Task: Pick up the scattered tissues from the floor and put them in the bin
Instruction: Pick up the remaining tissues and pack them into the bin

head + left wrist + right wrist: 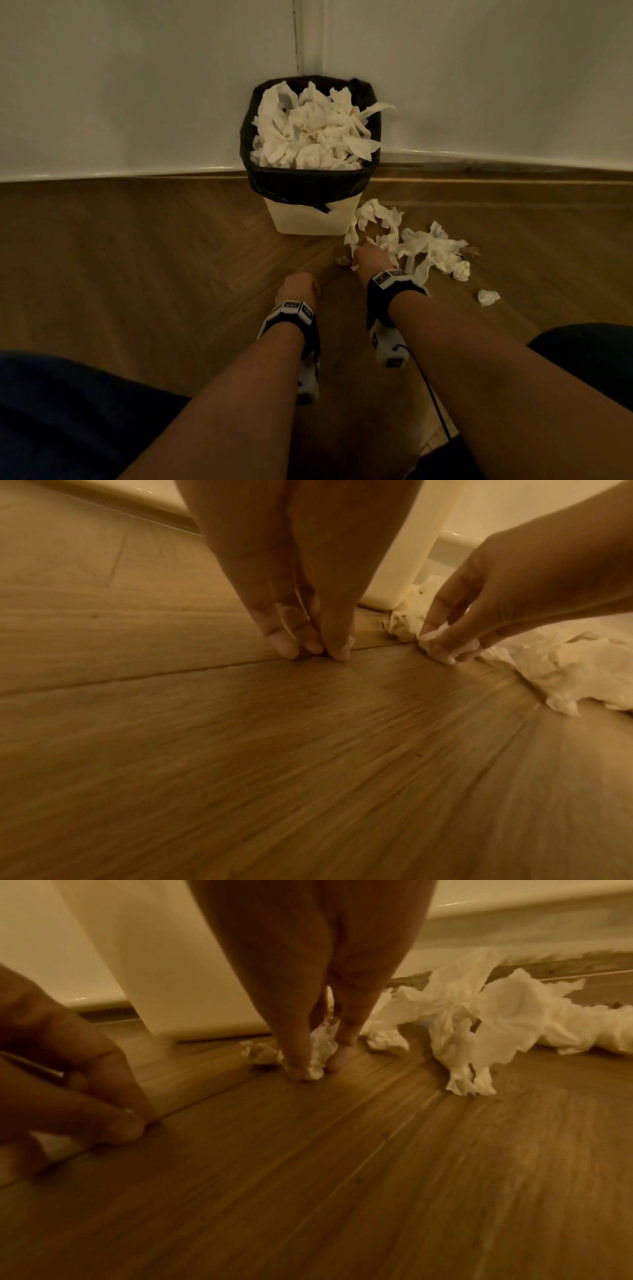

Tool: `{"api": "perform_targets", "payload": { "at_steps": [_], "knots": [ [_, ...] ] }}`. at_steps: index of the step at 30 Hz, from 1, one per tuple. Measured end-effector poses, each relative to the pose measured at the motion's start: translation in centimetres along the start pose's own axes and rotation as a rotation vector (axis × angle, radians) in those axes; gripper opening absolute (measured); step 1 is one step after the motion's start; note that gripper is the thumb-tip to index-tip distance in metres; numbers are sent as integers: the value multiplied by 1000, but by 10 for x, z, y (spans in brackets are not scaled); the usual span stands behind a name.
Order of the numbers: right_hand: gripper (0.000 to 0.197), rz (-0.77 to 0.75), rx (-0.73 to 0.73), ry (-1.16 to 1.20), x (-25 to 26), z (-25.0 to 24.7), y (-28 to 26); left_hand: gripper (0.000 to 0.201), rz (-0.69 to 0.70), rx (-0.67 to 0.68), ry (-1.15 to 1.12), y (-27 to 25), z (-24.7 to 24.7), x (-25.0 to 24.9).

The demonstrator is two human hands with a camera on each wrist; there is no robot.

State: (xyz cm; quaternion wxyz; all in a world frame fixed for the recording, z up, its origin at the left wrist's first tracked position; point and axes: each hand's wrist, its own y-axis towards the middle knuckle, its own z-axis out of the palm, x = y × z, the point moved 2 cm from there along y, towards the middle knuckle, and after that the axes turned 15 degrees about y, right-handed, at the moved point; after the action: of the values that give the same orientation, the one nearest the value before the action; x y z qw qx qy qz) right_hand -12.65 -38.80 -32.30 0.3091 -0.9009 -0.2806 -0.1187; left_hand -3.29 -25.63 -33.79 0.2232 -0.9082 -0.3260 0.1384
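A cream bin with a black liner stands in the wall corner, heaped with white tissues. More tissues lie scattered on the wood floor to its right. My right hand reaches down at the near end of that pile and pinches a crumpled tissue between thumb and fingers. Another small wad lies just left of it. My left hand is lower left of the right one, its fingertips pinched together on the bare floor. I see nothing plainly between them.
One loose tissue ball lies apart at the right. The walls and skirting close the corner behind the bin. The wood floor stretches bare to the left. My knees are at the bottom edges.
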Motion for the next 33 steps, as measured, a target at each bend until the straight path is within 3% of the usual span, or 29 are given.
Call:
{"api": "perform_targets", "payload": {
  "at_steps": [5, 9, 12, 18, 20, 26, 29, 33],
  "knots": [
    [24, 105, -105, 431, -4, -15, -4, 22, 18, -20, -13, -12, -9, 0],
    [52, 127, -117, 750, 0, -40, -19, 22, 30, 73, -53, -20, -28, -4],
    [48, 124, -102, 1036, 7, -67, -42, 19, 74, 100, -64, -31, -55, -12],
    [36, 8, -159, 1278, 32, -117, -98, 16, 153, -212, -130, -61, -147, -42],
    [34, -51, -172, 1324, 42, -131, -112, 7, 200, -307, -208, -73, -188, -48],
    [37, -231, -189, 1508, 71, -184, -134, 8, 274, -617, -225, -100, -296, -27],
    [33, -316, -255, 1604, 88, -218, -138, 7, 275, -727, -328, -101, -320, -14],
    [16, -397, -289, 1739, 108, -256, -134, 5, 242, -779, -439, -93, -322, -6]
  ]
}}
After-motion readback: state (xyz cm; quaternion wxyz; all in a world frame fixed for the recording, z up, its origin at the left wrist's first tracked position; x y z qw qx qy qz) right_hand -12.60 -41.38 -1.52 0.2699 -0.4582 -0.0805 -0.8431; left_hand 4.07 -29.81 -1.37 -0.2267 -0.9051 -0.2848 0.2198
